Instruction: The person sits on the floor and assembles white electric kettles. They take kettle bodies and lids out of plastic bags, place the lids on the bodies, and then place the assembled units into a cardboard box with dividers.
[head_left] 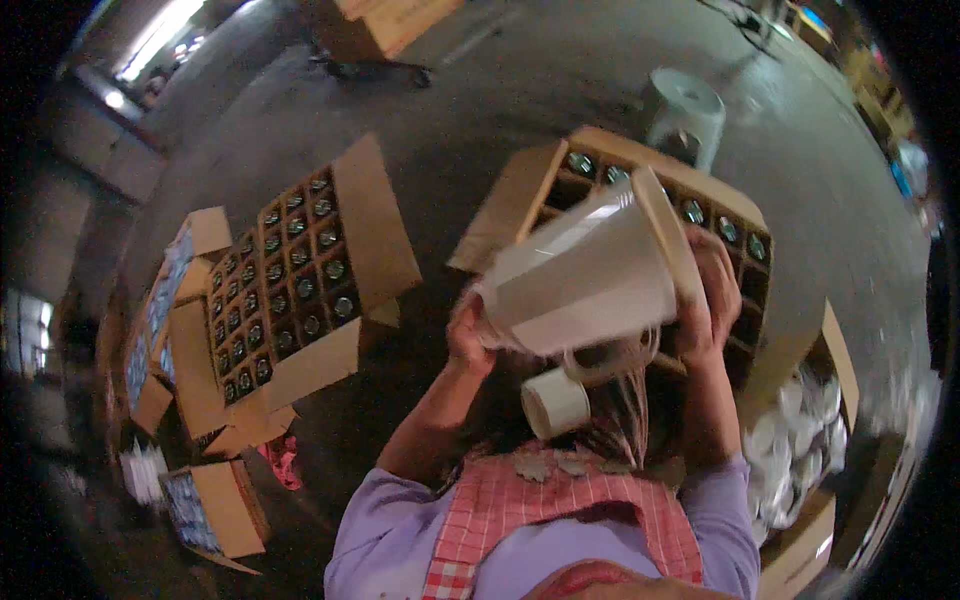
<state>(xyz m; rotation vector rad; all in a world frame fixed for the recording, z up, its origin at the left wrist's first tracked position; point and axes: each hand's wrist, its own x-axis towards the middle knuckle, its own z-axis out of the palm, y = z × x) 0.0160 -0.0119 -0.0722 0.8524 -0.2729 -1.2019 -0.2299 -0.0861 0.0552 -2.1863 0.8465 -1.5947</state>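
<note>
A large white tapered container, like a jug (585, 275), is held up on its side in front of my chest, with a flat tan rim or board at its right end. My left hand (468, 332) is closed around its narrow left end. Fingers of my right hand (712, 285) wrap the tan end. Below it a loop like a handle shows, and beside that a small white cylinder (556, 403), like a cup; what supports the cylinder is hidden. Behind the jug stands an open cardboard box (510, 205) with dividers and glass pieces in its cells, partly covered by the jug.
To the left, another open divided box (375, 215) holds rows of glass pieces. Smaller cartons (235, 510) lie left of it. A carton of clear and white pieces (840, 370) is at my right. A grey-green stool (690, 105) stands beyond the box; a loaded trolley (385, 35) is farther off.
</note>
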